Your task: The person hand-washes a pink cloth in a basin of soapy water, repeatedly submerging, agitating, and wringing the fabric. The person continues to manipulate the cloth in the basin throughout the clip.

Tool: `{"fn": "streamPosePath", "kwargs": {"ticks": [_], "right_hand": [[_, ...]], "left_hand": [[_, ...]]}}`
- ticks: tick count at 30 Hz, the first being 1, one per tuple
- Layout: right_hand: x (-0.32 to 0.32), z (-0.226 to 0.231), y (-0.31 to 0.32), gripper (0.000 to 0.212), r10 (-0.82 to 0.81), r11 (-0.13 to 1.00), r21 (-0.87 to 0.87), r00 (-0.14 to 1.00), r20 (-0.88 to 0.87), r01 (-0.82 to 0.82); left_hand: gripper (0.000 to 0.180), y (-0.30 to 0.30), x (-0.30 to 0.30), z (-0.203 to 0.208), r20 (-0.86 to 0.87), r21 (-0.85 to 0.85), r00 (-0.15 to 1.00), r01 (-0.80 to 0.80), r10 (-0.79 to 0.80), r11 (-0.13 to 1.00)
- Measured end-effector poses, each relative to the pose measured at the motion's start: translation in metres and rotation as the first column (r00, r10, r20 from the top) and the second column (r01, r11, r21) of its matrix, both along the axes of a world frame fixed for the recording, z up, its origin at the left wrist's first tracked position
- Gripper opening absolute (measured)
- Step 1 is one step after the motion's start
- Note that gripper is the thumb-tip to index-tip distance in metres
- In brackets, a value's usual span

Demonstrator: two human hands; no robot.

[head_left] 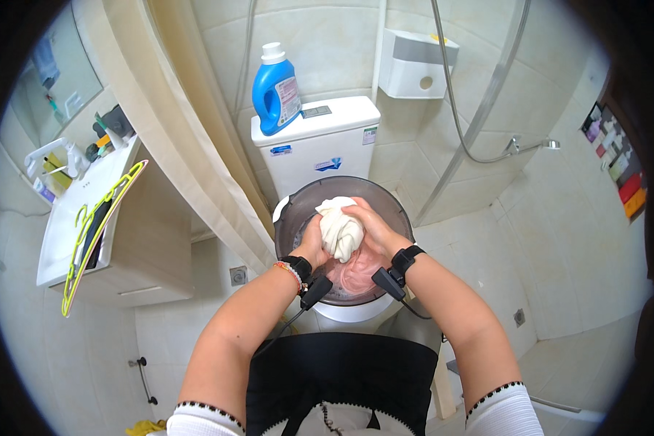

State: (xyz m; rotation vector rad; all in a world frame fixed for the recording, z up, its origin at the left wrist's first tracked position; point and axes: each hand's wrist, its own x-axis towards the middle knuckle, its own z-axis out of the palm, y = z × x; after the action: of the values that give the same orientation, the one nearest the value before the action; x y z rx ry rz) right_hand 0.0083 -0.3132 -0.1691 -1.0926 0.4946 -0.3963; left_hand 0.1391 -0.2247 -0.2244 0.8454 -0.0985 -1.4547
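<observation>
1. Bunching up, and it's a two-handed hold: the left hand (312, 243) cups the near-left side of the white cloth (341, 229), the right hand (374, 225) wraps the far-right side, both clasped on the same bundle, black wristbands (407, 259) just behind.

2. And there's the white cloth, balled and folded over itself, inside the dark grey basin (389, 200); whether its underside clears the water, I can't tell.

3. Below it, pink cloth (352, 277) lies in the basin, foam showing along the near and left edges. This looks like the hand-washing step, the white piece being kneaded or squeezed.

4. What does the next move call for? Even pressure from both palms, I'd judge, bundle kept over the basin so the drips land inside.

5. Under the basin, the toilet (352, 312); farther back, its cistern (320, 149), with a blue detergent bottle (286, 98) upright on the lid's left end, white cap on.

6. Away left, yellow-green hangers (71, 275) lean at the washbasin cabinet, well apart from both hands; at the back right, a shower hose (449, 87) loops down.
</observation>
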Motion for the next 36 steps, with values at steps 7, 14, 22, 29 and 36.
{"fn": "streamPosePath", "kwargs": {"ticks": [7,14,22,29,36], "right_hand": [[0.013,-0.034,0.003,0.058,-0.153,0.977,0.137,0.983,-0.102,0.166],[0.028,-0.090,-0.017,0.030,-0.219,0.891,0.385,0.970,-0.101,0.241],[0.037,-0.124,-0.028,0.028,-0.233,0.896,0.355,0.963,-0.132,0.265],[0.033,-0.125,-0.042,0.032,-0.109,0.992,0.028,0.950,-0.292,0.122],[0.032,-0.124,-0.071,0.047,-0.130,0.853,-0.490,0.837,-0.532,-0.179]], "left_hand": [[0.036,-0.006,-0.006,-0.003,0.398,0.040,0.895,-0.236,0.201,0.971],[0.031,-0.011,0.003,-0.005,0.593,0.100,0.804,-0.126,0.042,0.987],[0.033,-0.011,0.015,-0.023,0.659,0.139,0.750,-0.045,-0.059,0.989],[0.054,-0.015,0.046,-0.064,0.888,0.338,0.322,0.030,-0.329,0.941],[0.072,0.003,0.074,-0.071,0.844,0.528,0.076,0.053,-0.531,0.847]]}}
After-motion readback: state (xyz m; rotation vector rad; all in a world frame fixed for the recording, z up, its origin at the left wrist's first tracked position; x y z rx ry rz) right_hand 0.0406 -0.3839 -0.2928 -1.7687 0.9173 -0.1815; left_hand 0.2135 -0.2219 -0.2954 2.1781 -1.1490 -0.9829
